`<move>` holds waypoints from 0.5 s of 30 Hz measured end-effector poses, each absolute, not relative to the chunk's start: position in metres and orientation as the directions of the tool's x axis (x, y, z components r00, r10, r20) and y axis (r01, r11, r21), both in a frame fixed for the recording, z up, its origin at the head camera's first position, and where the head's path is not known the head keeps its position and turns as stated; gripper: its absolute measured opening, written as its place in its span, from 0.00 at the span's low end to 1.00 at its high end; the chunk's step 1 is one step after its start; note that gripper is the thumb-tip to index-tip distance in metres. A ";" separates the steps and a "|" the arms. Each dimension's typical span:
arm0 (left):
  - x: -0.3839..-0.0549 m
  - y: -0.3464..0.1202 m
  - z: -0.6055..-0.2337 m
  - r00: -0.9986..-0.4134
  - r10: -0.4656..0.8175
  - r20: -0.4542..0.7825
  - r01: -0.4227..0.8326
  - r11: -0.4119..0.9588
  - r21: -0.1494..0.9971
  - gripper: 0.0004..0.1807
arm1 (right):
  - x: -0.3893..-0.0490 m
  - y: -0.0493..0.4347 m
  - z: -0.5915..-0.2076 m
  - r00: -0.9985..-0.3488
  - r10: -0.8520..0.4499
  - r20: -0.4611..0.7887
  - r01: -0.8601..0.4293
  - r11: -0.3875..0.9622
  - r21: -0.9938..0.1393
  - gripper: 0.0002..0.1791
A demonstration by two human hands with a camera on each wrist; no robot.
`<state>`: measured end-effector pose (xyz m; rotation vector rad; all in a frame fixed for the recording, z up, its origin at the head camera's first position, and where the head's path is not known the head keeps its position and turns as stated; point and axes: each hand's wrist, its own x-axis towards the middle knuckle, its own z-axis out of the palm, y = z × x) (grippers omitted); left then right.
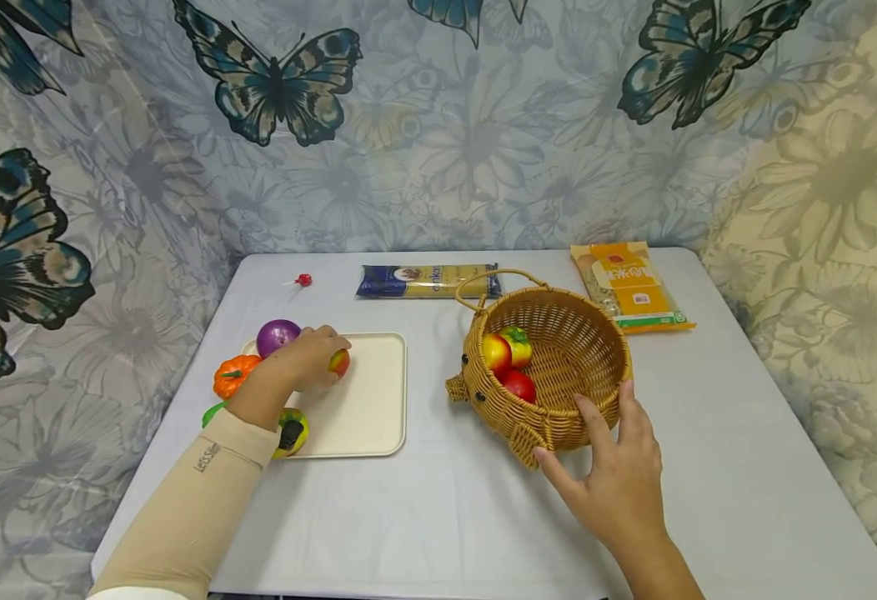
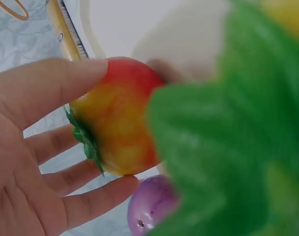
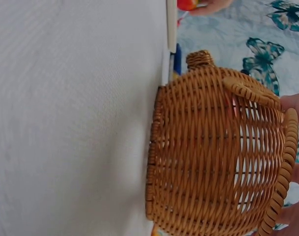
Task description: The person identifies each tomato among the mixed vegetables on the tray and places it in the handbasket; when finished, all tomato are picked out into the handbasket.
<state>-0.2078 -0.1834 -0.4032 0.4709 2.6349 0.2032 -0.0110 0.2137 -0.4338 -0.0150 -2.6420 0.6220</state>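
My left hand (image 1: 311, 358) holds a red-and-yellow toy fruit (image 2: 122, 118) with a green leafy cap, pinched between thumb and fingers over the cream tray (image 1: 371, 400). Beside that hand lie a purple round toy vegetable (image 1: 278, 337), an orange toy pumpkin (image 1: 234, 377) and a yellow-green piece with a dark patch (image 1: 293, 432). A blurred green and yellow shape (image 2: 203, 118) covers much of the left wrist view. With my right hand (image 1: 618, 475) I grip the near rim of a wicker basket (image 1: 573, 333). Inside it are a red-yellow fruit (image 1: 496, 353), a green-yellow pepper-like piece (image 1: 517, 346) and a red fruit (image 1: 518, 385).
Along the back of the white table (image 1: 453, 525) lie a small red lollipop (image 1: 303, 280), a blue-and-yellow noodle packet (image 1: 423, 282) and an orange food bag (image 1: 629, 287). The basket's thin handle (image 1: 513, 272) leans toward the back left. Butterfly-patterned cloth surrounds the table's back and sides.
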 end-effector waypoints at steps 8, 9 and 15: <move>-0.205 -0.188 -0.409 -0.847 0.349 -0.401 0.289 0.935 0.204 0.29 | -0.010 0.213 -0.435 -0.914 0.098 0.393 -0.091 0.895 -0.436 0.44; -0.205 -0.188 -0.409 -0.847 0.348 -0.403 0.288 0.936 0.204 0.29 | -0.010 0.213 -0.435 -0.914 0.096 0.393 -0.094 0.895 -0.436 0.44; -0.208 -0.182 -0.402 -0.848 0.366 -0.383 0.308 0.929 0.205 0.29 | -0.012 0.215 -0.432 -0.915 0.097 0.392 -0.093 0.894 -0.439 0.44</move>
